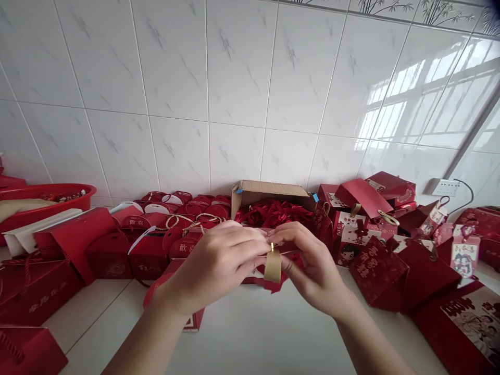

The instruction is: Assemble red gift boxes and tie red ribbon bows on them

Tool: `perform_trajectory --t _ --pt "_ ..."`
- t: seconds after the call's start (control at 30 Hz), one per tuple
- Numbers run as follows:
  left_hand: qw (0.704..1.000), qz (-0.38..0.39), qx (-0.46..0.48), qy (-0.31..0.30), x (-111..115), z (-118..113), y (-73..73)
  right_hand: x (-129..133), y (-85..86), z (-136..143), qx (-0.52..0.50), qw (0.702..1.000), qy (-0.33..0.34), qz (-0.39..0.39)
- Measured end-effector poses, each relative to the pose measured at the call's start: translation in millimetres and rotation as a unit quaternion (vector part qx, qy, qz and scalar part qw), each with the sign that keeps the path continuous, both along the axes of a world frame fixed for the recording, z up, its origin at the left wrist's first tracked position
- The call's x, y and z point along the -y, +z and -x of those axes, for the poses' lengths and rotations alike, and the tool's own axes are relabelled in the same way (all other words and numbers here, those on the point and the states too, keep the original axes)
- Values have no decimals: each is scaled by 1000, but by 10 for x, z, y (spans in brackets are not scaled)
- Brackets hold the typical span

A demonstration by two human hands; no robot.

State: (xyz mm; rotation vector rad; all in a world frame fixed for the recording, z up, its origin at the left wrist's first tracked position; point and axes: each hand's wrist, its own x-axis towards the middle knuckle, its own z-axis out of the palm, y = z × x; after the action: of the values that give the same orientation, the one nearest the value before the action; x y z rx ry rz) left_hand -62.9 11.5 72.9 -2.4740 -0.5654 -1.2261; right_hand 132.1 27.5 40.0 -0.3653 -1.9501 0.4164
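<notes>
Two hands on my feed, left hand [221,255] and right hand [314,268], meet over the middle of the bench [265,333]. Between them hangs a gold strap [272,268], a bright gold clasp [272,247] at its top; red card [275,286] shows just below, its shape mostly hidden.

Left fingers: drawn together, tips at the strap's upper end beside the clasp; I read that as a pinch. Right fingers: arched over, thumb at the strap's right side, some gap between thumb and forefinger; whether they grip anything, I cannot tell.

Step in hand, my judgement: close two-handed work at the clasp end of the strap. Next move calls for a steady left pinch, small right-thumb pressure, and no creasing of the card.

Surroundings: toward the back edge, a cardboard carton [269,188] of red ribbons [273,213]. Along the left side, red gift boxes [152,263], some near gold cords [177,221]. Toward the back left corner, a red basin [90,194], another person's forearm [23,208] across it. Along the right side, a jumble of printed red boxes [378,273]. Past the back right corner, a power strip [444,186] against the wall.
</notes>
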Motion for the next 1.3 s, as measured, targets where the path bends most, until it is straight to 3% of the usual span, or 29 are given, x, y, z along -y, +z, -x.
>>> perform_trajectory --t 0.23,0.47,0.8,0.9,1.03,1.17,1.3 --pt "999 -25 34 7 -37 -51 -47 -6 13 14 -53 998 -2 -45" --pt "994 82 70 -28 -66 -71 -53 -15 18 8 -61 992 -21 -108" --pt "972 214 90 -32 -122 -72 -86 -67 23 33 -59 994 -30 -90" --pt "966 248 74 4 -153 -51 -84 -101 29 14 -53 996 -29 -65" --pt "954 280 -7 111 -208 77 -84 -136 68 -109 48 996 -81 8" --pt "951 240 16 193 -228 197 -80 -159 139 -282 186 957 -210 66" --pt "951 228 26 205 -205 207 -65 -241 181 -445 275 917 -260 122"
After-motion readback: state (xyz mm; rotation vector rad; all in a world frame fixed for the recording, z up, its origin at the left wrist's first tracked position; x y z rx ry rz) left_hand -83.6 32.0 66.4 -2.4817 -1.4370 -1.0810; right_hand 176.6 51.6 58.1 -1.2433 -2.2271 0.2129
